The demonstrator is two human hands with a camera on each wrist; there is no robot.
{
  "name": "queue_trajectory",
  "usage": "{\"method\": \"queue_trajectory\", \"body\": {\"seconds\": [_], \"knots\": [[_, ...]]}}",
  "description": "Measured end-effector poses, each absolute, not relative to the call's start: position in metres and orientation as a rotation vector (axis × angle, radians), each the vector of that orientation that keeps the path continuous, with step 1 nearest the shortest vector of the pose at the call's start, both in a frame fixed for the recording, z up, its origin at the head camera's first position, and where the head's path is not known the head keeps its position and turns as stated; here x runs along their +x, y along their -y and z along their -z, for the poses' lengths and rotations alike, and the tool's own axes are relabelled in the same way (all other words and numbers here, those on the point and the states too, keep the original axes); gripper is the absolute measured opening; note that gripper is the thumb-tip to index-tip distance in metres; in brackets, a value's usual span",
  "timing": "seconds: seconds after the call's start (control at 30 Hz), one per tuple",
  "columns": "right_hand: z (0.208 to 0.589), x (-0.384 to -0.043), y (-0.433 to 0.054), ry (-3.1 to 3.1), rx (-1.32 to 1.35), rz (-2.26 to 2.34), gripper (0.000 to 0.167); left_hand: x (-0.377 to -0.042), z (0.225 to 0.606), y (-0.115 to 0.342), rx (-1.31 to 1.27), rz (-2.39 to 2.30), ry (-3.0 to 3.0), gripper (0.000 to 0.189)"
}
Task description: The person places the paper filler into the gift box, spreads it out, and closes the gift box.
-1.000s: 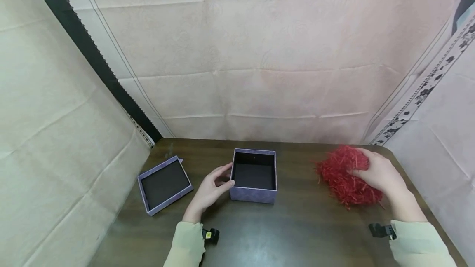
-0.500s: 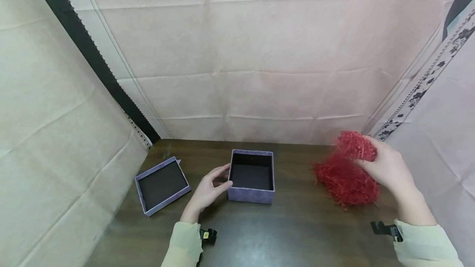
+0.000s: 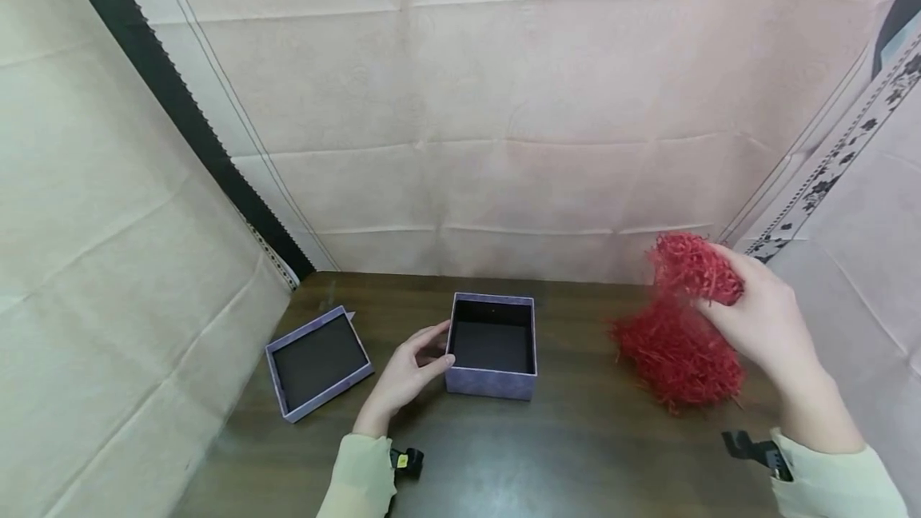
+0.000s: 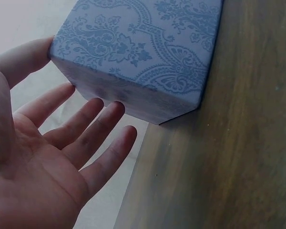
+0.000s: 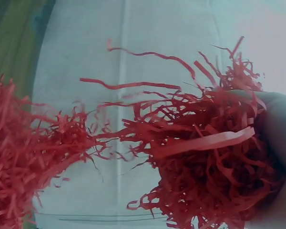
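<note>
A purple box with a dark inside stands on the table, its top uncovered. My left hand rests at its left side. In the left wrist view the thumb touches a corner of the patterned box, and the other fingers stretch loosely along its side. On the right, my right hand grips a clump of red shredded paper above a larger pile of red shredded paper. The right wrist view shows thin strands running between the held clump and the pile.
The box's lid lies at the left with its dark inner side up. Pale cloth hangs behind the brown table and along both sides.
My right hand has risen from the pile, lifting a clump of red shredded paper off it. The left hand and the box have stayed in place.
</note>
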State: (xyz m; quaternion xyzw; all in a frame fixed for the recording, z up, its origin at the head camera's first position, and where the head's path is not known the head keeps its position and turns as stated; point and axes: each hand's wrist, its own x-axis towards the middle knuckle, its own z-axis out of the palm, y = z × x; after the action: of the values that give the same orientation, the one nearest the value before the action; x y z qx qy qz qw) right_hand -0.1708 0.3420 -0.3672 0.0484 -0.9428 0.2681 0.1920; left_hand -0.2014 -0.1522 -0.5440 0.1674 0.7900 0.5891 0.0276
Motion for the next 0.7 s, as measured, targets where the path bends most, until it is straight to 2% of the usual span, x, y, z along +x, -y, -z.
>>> {"method": "queue_trajectory", "body": {"seconds": [0.7], "knots": [[0.331, -0.147, -0.319, 2.37, 0.124, -0.812, 0.076, -0.2, 0.546, 0.152, 0.523, -1.788, -2.484, 0.061]]}}
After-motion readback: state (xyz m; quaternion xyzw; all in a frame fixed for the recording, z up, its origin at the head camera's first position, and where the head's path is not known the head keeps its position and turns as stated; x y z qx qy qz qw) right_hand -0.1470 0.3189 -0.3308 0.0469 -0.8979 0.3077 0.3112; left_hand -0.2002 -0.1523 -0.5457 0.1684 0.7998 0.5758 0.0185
